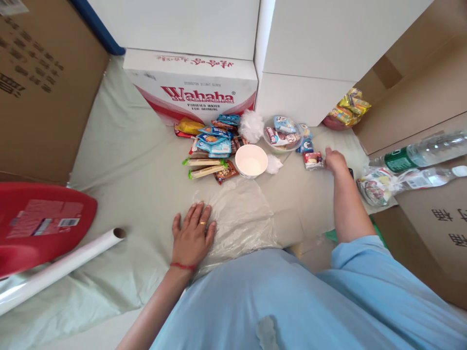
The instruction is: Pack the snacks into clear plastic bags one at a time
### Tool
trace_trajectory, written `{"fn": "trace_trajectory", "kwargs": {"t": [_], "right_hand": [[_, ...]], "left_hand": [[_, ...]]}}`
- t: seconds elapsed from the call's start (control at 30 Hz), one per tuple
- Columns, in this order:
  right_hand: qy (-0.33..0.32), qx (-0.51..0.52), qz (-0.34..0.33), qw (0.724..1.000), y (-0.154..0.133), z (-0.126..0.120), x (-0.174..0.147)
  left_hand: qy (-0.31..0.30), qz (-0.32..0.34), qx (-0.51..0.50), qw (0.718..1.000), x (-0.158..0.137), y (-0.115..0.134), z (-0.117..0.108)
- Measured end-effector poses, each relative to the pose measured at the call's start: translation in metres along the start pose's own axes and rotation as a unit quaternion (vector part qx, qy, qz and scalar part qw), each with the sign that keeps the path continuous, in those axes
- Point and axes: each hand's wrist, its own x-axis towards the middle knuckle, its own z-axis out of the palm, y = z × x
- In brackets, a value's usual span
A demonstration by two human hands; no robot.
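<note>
1. On a pale green cloth (146,204), wrinkled at the left, the work area is laid out against white panels (182,24).
2. Left hand (193,236): lies palm down, fingers extended and slightly spread, grasping nothing; it rests at the left edge of a clear plastic sheet (244,218).
3. Right hand (334,159): reaches forward, fingers partly curled, at the right end of a red-and-white packet (313,160). Whether it grips the packet cannot be told.
4. Packet location: on the cloth, in front of and to the right of a clear bowl (265,141) containing wrapped snacks.
5. Centre: a white bowl (251,172) stands upright, to the right of a group of snack packets (213,143). Crumpled white plastic (251,125) lies behind it.
6. Rear: a Wahaha water carton (200,92) stands before the panels.
7. Left side: a brown carton (36,107), a red container (47,218) and a white tube (65,267).
8. Right side: yellow packets (352,107) near brown cardboard (419,97); two clear bottles (430,151) lie on their sides.
</note>
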Motion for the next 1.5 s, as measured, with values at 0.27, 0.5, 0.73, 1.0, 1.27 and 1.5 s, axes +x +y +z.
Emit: {"fn": "trace_trajectory", "kwargs": {"t": [0.27,0.5,0.73,1.0,1.27,1.5], "right_hand": [[-0.076,0.180,0.097,0.976,-0.009,0.009,-0.033],[-0.015,0.375,-0.036,0.926,-0.034,-0.022,-0.055],[-0.060,0.287,-0.192,0.937,-0.105,0.012,-0.046],[0.017,-0.056,-0.235,0.970,-0.119,0.032,-0.033],[0.132,-0.003,-0.259,0.957,-0.104,0.048,-0.050],[0.010,-0.035,-0.384,0.923,-0.095,0.033,-0.059]], "left_hand": [[0.007,-0.002,-0.015,1.000,-0.001,0.001,-0.001],[-0.003,-0.004,-0.007,1.000,0.000,0.000,0.000],[0.005,0.002,0.001,1.000,-0.001,0.000,-0.001],[0.004,-0.005,-0.008,1.000,-0.001,-0.001,0.001],[-0.002,-0.001,-0.010,1.000,-0.002,-0.001,0.000],[0.003,-0.002,-0.011,1.000,-0.002,-0.001,0.001]]}}
